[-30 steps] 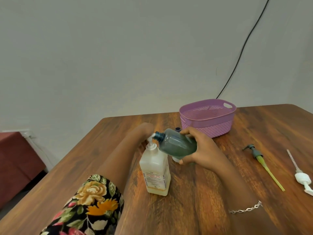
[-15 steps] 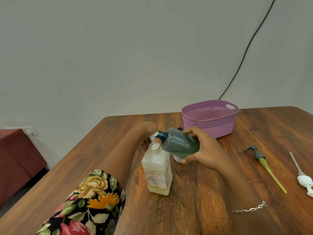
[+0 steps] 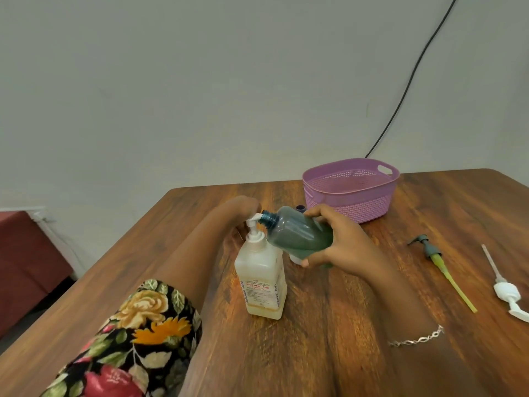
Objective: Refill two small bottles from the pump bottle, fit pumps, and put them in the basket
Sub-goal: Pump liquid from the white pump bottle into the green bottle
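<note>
Head view: my right hand (image 3: 340, 242) grasps the small tinted bottle (image 3: 297, 236) round its body, tipped so that its open neck meets the spout of the pump bottle (image 3: 262, 282), which stands upright near the middle of the table (image 3: 315, 353). My left hand (image 3: 242, 209) sits over the pump head from the far side. Its fingers are mostly hidden, so I cannot tell whether they are curled or flat.

I judge this to be the filling of the first bottle. To do it well I would hold the neck tight under the spout, press straight down so the tall bottle does not rock, and let each stroke finish before the next. Too steep a tilt could spill liquid from the neck.

Just behind the held bottle a dark neck (image 3: 300, 208) shows, probably the second small bottle. The purple basket (image 3: 366, 207) stands at the far side of the table, right of centre. To the right lie two loose pumps, well apart from the bottles: one with a green tube (image 3: 438, 259), one white (image 3: 505, 292).

The table is dark, glossy wood. Behind it is a plain pale wall with a black cable (image 3: 406, 87) running down it. Something dark red (image 3: 25, 253) stands low at the left.
</note>
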`<state>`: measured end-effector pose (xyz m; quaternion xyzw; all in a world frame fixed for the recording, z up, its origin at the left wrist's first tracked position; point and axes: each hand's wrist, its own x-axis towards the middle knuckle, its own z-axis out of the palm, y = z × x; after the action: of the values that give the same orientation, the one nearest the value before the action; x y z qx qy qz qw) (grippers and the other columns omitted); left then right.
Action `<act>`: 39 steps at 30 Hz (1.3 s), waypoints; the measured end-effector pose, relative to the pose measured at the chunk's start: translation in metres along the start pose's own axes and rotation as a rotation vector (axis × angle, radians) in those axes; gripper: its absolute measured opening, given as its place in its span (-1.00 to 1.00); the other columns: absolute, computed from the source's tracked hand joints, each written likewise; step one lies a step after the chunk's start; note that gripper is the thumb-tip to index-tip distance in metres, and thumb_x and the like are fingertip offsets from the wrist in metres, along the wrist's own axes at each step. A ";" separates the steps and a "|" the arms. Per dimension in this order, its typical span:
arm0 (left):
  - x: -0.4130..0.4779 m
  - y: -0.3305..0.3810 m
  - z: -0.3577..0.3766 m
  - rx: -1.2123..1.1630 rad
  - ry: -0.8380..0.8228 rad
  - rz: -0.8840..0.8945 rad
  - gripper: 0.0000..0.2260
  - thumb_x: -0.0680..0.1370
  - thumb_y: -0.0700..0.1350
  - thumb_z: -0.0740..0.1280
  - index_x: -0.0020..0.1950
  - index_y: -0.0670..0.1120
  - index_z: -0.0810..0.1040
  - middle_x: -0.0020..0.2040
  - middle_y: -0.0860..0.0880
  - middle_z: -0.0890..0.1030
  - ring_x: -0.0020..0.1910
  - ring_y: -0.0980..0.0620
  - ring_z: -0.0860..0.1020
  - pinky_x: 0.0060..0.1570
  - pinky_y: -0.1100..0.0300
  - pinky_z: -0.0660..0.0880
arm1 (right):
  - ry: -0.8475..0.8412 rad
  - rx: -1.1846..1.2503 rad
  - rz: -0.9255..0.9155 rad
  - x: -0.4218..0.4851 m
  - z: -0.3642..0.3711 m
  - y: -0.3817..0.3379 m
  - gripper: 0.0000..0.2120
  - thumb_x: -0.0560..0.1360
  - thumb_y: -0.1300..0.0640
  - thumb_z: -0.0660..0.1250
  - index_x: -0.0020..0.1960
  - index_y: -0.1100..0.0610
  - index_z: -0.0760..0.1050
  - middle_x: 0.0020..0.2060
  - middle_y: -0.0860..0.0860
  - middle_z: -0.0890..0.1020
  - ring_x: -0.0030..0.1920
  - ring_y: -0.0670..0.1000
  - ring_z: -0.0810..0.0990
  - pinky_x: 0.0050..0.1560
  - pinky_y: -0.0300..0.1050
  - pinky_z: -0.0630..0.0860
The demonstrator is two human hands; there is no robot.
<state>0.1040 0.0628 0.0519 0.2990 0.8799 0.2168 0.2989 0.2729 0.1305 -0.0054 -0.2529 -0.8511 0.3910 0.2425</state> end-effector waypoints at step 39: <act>0.013 -0.002 0.006 0.087 0.238 0.089 -0.66 0.64 -0.08 0.08 -0.33 -0.11 0.27 -0.35 -0.07 0.37 -0.42 0.01 0.36 -0.42 0.16 0.41 | 0.006 -0.015 0.043 -0.005 0.001 -0.005 -0.32 0.16 0.22 0.59 0.19 -0.01 0.39 0.02 -0.06 0.47 0.04 0.00 0.49 -0.01 0.09 0.56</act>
<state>0.0988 0.0713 0.0417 0.3228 0.9036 0.2253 0.1692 0.2748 0.1241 -0.0027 -0.2742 -0.8476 0.3890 0.2349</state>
